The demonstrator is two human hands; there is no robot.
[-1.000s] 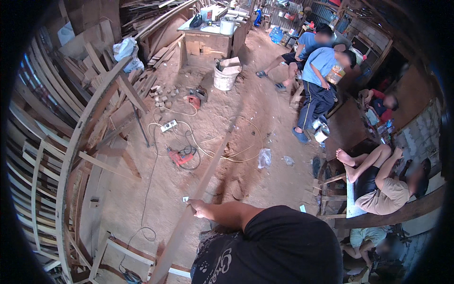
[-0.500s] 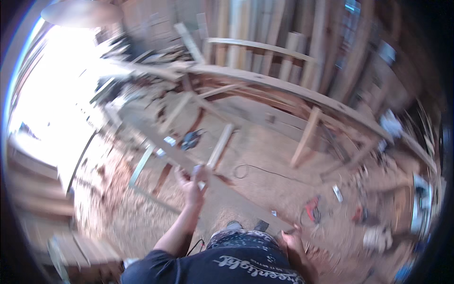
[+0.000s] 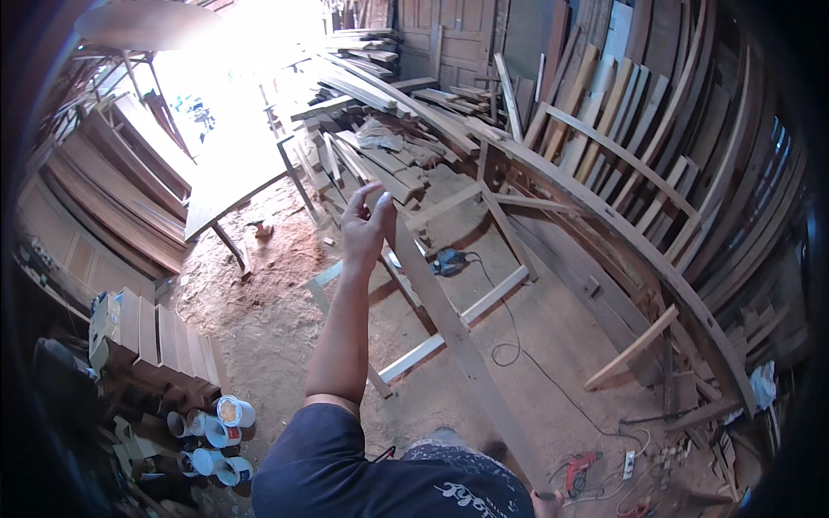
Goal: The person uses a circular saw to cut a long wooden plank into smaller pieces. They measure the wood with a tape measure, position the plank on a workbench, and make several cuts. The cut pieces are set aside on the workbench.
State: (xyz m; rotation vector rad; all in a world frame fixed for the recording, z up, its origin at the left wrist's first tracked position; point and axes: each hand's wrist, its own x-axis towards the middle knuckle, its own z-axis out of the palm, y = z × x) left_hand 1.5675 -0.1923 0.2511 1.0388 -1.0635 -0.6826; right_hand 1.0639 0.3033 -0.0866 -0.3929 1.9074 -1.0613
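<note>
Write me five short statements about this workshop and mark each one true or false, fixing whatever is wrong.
1. The left hand touches the long plank. True.
2. The white power strip lies to the right of the red power tool in the picture. True.
3. The right hand grips the red power tool. False: the right hand is at the long plank, by the picture's lower edge, and the tool lies on the floor.
4. The buckets are in the upper right of the picture. False: they are in the lower left.
5. The blue power tool lies to the right of the long plank in the picture. True.
</note>
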